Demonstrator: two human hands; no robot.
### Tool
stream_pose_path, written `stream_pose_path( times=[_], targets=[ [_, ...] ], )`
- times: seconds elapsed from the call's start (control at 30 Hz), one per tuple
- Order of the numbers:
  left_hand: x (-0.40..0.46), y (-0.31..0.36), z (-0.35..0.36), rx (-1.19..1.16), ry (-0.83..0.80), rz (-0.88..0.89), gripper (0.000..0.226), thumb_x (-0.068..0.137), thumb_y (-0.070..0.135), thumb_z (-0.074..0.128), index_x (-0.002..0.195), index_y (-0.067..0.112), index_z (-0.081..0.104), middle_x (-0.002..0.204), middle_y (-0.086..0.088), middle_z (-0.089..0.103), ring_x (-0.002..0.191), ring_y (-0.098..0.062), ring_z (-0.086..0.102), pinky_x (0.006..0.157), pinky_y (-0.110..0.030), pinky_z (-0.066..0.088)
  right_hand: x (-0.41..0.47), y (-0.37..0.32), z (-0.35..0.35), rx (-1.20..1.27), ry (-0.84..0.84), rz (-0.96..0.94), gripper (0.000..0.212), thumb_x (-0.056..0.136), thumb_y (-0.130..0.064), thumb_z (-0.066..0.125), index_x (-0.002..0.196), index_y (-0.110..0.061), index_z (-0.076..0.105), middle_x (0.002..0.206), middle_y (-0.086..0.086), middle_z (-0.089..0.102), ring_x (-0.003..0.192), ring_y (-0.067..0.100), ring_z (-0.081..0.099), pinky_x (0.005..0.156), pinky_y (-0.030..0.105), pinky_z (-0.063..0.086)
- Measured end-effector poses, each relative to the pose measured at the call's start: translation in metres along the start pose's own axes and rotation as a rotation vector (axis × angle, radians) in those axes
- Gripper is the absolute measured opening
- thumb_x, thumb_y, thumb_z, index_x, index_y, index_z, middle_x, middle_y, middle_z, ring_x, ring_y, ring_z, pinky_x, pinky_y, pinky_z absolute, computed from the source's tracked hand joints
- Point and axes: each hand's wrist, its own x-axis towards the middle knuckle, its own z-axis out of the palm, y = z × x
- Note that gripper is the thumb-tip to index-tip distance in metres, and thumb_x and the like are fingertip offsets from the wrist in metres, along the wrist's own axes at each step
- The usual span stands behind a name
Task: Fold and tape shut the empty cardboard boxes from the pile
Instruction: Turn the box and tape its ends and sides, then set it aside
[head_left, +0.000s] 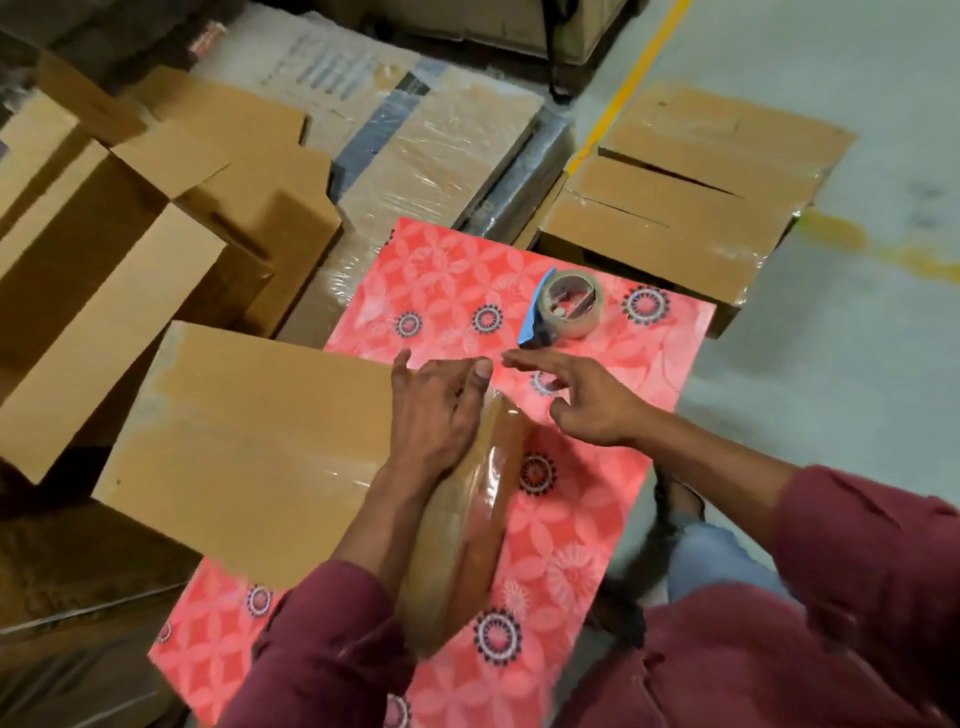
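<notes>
A brown cardboard box (249, 441) lies on a red flower-patterned table (597, 519), its right end wrapped with shiny clear tape (493, 483). My left hand (436, 415) presses flat on the box's top right corner, fingers spread over the taped edge. My right hand (576, 395) hovers just right of the box with fingers apart and empty. A roll of clear tape on a blue dispenser (563, 306) rests on the table beyond my hands.
Empty open cardboard boxes (130, 218) are piled at the left. Plastic-wrapped cartons (441, 150) sit behind the table. A taped flat carton (691, 197) lies at the back right on the grey floor with a yellow line (634, 78).
</notes>
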Motion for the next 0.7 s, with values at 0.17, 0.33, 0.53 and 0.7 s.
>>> stream_pose_path(
  times=[0.17, 0.33, 0.53, 0.7],
  targets=[
    [0.0, -0.001, 0.005, 0.052, -0.002, -0.004, 0.091, 0.099, 0.074, -0.001, 0.109, 0.025, 0.075, 0.093, 0.006, 0.077, 0.107, -0.017, 0.066, 0.123, -0.049, 0.014, -0.017, -0.004, 0.052, 0.288, 0.196, 0.051, 0.077, 0.073, -0.008, 0.045, 0.148, -0.021, 0.053, 0.139, -0.003, 0.065, 0.131, 0.004, 0.058, 0.108, 0.038, 0.051],
    [0.0, 0.001, 0.004, 0.059, 0.011, 0.003, 0.102, 0.094, 0.077, -0.01, 0.12, 0.026, 0.074, 0.097, 0.004, 0.078, 0.109, -0.02, 0.065, 0.123, -0.048, 0.014, -0.037, 0.0, 0.091, 0.143, 0.329, -0.053, 0.087, 0.068, 0.004, 0.044, 0.155, -0.005, 0.043, 0.159, 0.01, 0.044, 0.149, 0.018, 0.04, 0.122, 0.044, 0.035],
    [-0.002, 0.002, 0.004, 0.073, 0.018, 0.006, 0.098, 0.095, 0.077, -0.008, 0.124, 0.028, 0.072, 0.091, 0.003, 0.076, 0.107, -0.021, 0.064, 0.122, -0.05, 0.017, -0.049, -0.002, 0.117, -0.013, 0.355, -0.118, 0.097, 0.067, 0.005, 0.044, 0.161, -0.002, 0.024, 0.171, 0.013, 0.011, 0.159, 0.024, 0.014, 0.119, 0.051, 0.038],
    [-0.004, 0.003, 0.003, 0.054, 0.006, 0.004, 0.091, 0.098, 0.075, -0.002, 0.127, 0.029, 0.071, 0.085, 0.006, 0.072, 0.105, -0.02, 0.063, 0.123, -0.052, 0.017, -0.058, 0.005, 0.104, -0.046, 0.326, -0.179, 0.096, 0.068, 0.009, 0.042, 0.161, -0.015, 0.034, 0.172, 0.012, 0.012, 0.158, 0.024, 0.019, 0.113, 0.043, 0.046]
  ],
)
